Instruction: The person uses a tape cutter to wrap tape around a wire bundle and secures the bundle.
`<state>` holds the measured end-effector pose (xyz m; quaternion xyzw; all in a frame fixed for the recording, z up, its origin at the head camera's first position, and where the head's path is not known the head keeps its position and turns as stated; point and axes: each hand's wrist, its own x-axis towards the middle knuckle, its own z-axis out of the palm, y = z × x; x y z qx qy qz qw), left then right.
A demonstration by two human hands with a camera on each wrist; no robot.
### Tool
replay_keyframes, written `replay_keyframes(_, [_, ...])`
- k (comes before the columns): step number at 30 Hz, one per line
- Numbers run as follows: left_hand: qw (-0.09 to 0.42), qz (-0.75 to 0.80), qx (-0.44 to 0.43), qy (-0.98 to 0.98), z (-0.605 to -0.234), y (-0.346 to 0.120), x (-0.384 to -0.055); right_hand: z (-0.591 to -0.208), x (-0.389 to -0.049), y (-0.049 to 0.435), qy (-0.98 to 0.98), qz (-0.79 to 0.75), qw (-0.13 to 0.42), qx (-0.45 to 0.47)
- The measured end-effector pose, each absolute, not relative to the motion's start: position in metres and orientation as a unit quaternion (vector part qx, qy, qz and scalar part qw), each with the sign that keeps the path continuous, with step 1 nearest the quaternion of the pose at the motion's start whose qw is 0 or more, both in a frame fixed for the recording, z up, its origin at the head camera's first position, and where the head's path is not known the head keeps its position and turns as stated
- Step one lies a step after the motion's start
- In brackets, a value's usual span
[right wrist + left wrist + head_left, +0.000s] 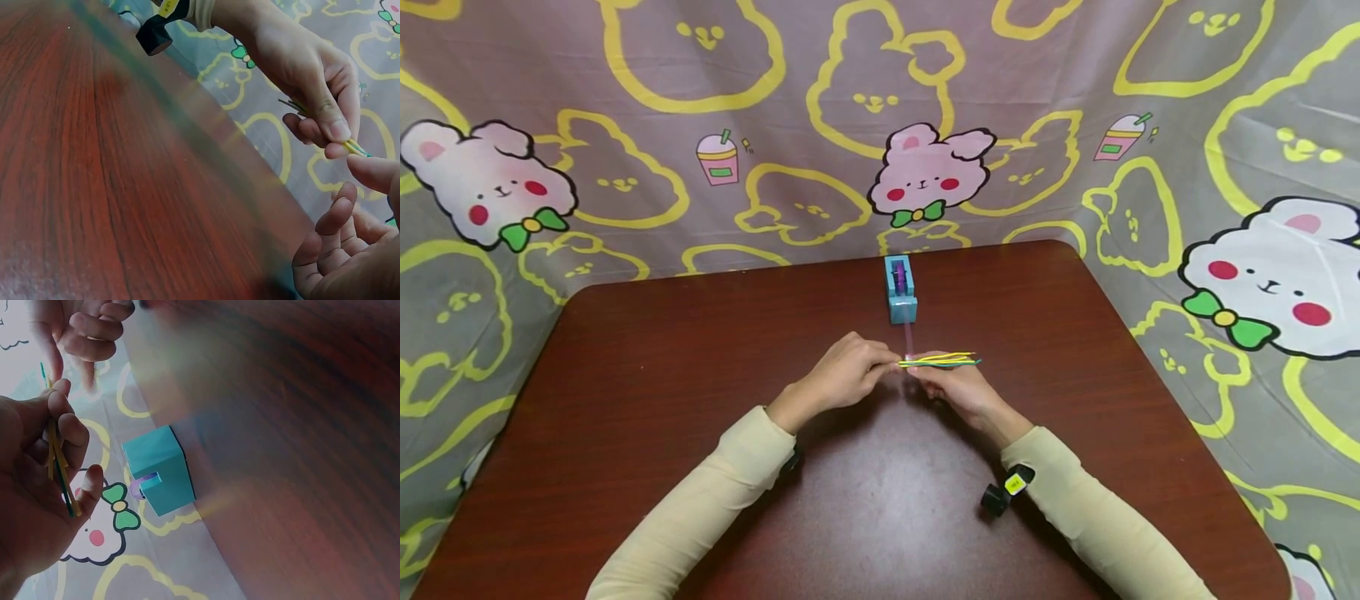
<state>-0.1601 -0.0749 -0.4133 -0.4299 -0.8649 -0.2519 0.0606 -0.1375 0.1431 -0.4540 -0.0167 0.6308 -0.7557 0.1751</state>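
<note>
My left hand [842, 371] pinches a bundle of thin yellow and green wires [943, 361] between thumb and fingers. In the left wrist view, part of the wire bundle [62, 475] lies along the left palm. My right hand [958, 387] is up against the left fingertips, its thumb on the wires beside the tape and its other fingers curled below. A strip of clear tape [908, 337] runs from a blue tape dispenser [903, 312] to the wires between the hands. The exact contact of the right fingertips is partly hidden.
The dispenser stands at the back of a dark brown wooden table [685, 367]. A patterned curtain [805, 150] hangs behind and beside the table. A black wrist camera [996, 498] hangs from the right sleeve.
</note>
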Motion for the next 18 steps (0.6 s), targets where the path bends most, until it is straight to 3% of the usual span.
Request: replay_keyframes(18, [0.067, -0.252, -0.432, -0.863, -0.4169, -0.0731, -0.1603, -0.4536, -0.133, 0.1467, 0.6, -0.775, 0.196, -0.024])
